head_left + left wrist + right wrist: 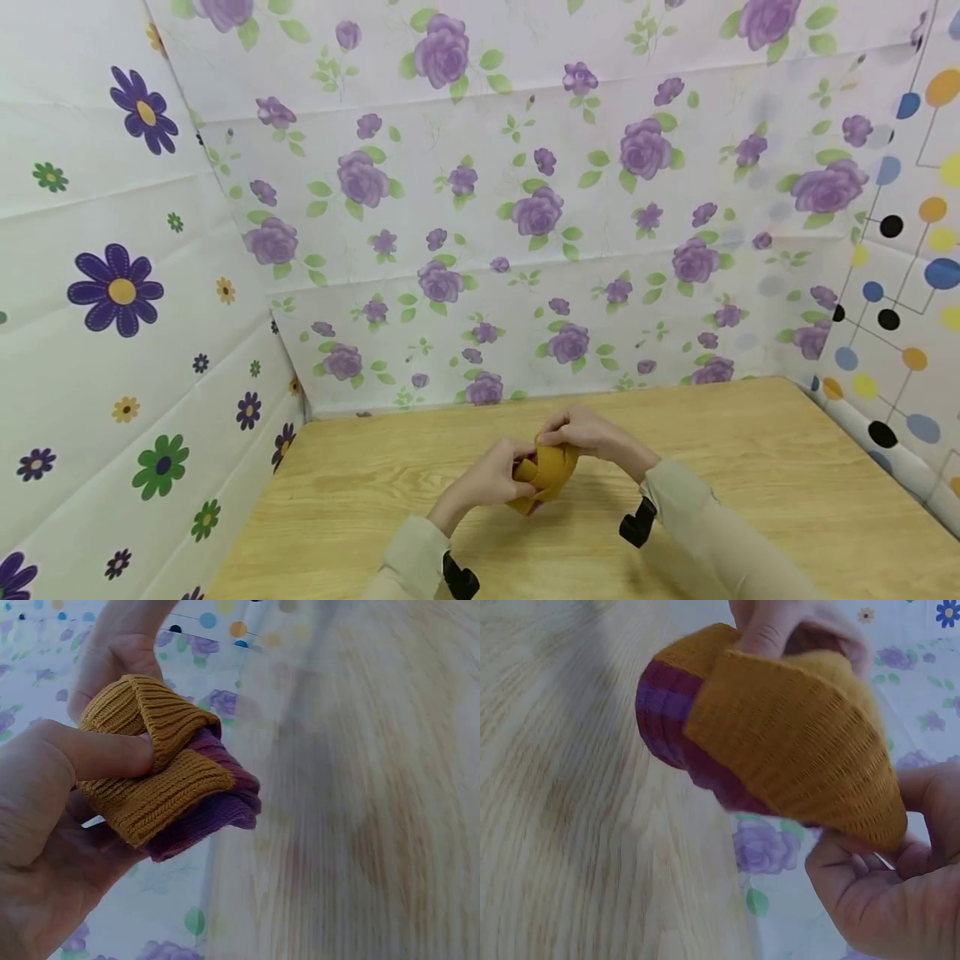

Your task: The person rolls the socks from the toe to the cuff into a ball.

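Note:
A folded bundle of ribbed knit socks [552, 471] is held between both hands above the table. Its outer layer is mustard yellow; purple and maroon knit [217, 802] shows from inside the fold. My left hand [489, 477] grips the near left side, the thumb pressed on the mustard ribbing in the left wrist view. On the far right side my right hand [588, 432] pinches the tip of the mustard layer between thumb and fingers, as the right wrist view shows. There the mustard flap [795, 742] is stretched out over a striped purple and maroon part [667, 712].
Beneath the hands lies a light wooden table [360, 492]. A white cloth with purple roses [540, 212] hangs behind it. Flower-print cloth [116, 292] is on the left and dotted cloth [892, 317] on the right. Each wrist wears a black camera mount [639, 522].

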`<act>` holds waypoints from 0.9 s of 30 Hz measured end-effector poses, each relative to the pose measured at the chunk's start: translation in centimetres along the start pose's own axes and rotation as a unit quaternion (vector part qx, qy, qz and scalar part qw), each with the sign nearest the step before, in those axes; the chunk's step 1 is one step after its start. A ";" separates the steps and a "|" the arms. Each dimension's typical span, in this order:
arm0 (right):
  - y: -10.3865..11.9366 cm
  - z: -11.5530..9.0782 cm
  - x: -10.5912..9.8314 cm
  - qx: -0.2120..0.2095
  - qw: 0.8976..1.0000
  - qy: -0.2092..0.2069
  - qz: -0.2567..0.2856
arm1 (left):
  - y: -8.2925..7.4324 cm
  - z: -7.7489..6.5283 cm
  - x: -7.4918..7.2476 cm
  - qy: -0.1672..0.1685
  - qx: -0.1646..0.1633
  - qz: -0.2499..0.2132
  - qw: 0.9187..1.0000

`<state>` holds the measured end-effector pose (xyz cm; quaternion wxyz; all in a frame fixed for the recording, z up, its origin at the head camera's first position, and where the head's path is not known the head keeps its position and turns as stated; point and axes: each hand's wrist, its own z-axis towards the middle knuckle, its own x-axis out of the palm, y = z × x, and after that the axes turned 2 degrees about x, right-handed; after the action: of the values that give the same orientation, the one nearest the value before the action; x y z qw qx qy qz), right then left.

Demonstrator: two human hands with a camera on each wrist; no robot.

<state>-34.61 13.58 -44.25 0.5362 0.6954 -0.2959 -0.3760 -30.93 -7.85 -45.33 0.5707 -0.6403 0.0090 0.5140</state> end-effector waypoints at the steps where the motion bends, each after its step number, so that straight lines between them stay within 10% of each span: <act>1: -0.1 0.1 -0.1 0.008 1.000 0.008 -0.002 | 0.0 -0.1 0.1 -0.005 -0.006 -0.002 1.000; 15: -2.1 0.5 -1.7 0.112 0.982 0.140 0.061 | 0.4 -0.3 1.2 -0.031 0.002 -0.056 0.998; 22: -2.6 0.3 -1.9 0.045 0.985 0.147 0.075 | 0.8 -0.3 1.3 -0.048 -0.031 -0.143 0.988; 27: -1.7 -0.4 -2.3 -0.091 0.994 0.062 -0.009 | 1.5 -0.2 1.1 -0.079 -0.060 -0.244 0.965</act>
<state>-35.53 16.12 -45.37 0.6108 0.6685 -0.2201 -0.3626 -31.17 -7.82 -47.17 0.6381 -0.6136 -0.2232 0.4080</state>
